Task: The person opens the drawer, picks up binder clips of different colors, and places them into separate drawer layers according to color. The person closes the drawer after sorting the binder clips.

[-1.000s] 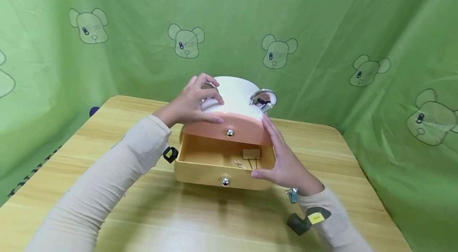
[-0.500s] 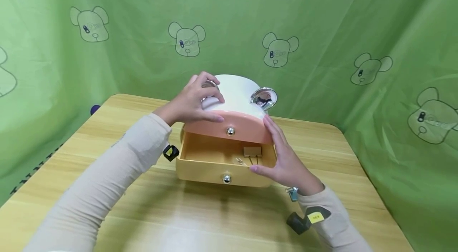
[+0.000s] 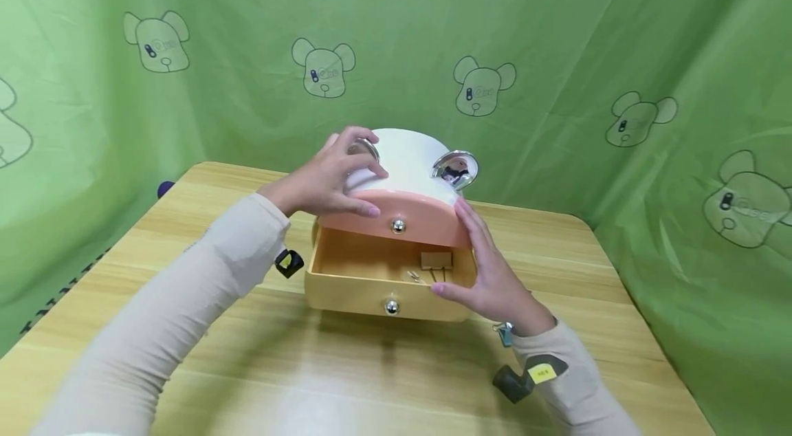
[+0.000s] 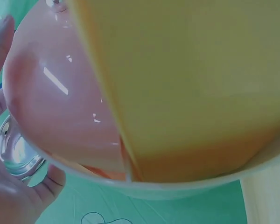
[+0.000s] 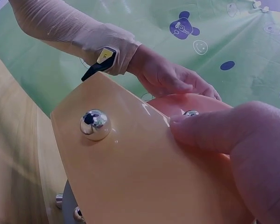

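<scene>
Yellow drawer (image 3: 353, 295) stays open below your left hand (image 3: 324, 178), which grips the box (image 3: 408, 161), thumb (image 3: 368, 210) shifted slightly outward; your right hand (image 3: 491, 281), uncurled, touches both. Work seems barely advanced.

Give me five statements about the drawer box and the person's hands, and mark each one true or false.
1. The yellow drawer stands open with a tan binder clip inside. True.
2. Both drawers are pulled out. False: the pink drawer, above, is pushed in.
3. The left hand rests on the white top, by a silver ear. True.
4. The yellow drawer has a square black handle. False: its knob is round and silver.
5. The right hand touches the yellow drawer's front with its thumb. True.
</scene>
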### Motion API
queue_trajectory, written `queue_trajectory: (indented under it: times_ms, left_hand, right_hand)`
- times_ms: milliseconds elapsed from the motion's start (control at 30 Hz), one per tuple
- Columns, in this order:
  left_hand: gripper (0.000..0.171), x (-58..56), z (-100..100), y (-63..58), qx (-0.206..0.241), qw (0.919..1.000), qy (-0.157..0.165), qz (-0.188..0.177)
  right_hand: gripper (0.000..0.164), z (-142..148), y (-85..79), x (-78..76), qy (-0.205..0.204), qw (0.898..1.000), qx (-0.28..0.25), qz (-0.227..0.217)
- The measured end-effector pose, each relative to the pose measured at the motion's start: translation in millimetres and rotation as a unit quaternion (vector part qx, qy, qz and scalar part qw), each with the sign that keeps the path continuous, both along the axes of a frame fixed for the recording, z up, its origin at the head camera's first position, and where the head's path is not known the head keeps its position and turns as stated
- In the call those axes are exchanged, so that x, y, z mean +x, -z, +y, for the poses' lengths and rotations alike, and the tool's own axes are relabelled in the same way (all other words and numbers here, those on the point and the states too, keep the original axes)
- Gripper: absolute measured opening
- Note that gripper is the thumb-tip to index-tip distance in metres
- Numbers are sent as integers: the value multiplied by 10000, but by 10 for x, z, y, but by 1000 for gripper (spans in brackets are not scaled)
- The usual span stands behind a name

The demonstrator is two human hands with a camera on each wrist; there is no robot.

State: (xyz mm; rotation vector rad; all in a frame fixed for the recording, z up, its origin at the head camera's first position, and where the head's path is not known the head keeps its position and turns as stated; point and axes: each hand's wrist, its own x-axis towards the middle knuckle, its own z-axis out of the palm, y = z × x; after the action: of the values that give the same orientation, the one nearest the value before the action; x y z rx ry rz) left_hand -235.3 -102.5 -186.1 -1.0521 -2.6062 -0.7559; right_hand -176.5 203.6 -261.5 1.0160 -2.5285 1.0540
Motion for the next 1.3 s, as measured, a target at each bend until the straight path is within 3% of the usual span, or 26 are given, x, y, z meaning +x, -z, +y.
queue_trajectory:
  times_ms: [133,267,433,600,1033,1300]
  left_hand:
    - [71,64,-66,77,-104,9999,89,-5]
    - [93,176,-144,239,47,9998,94,-149]
    - [116,361,-264,448,456,9966,291,-622]
    - [134,481,-314,567,365,9934,516,-960]
    - [122,520,-299,560,281,9896,-129,-1404]
    - [106,507,-296,533,280,9927,-293,-1132]
  right_hand:
    - [120,-3,6,-2,-13,10000,-7,35]
    - [119,5,12,-2,-14,9999,-32,97]
    - [120,18,24,-11,-78,9999,-81,27]
    - [124,52,-3,-11,-136,9999,-16,-48]
    - [115,12,2,1,65,9995,-286,-98]
    - [104,7,31,-46,201,9990,-337,191]
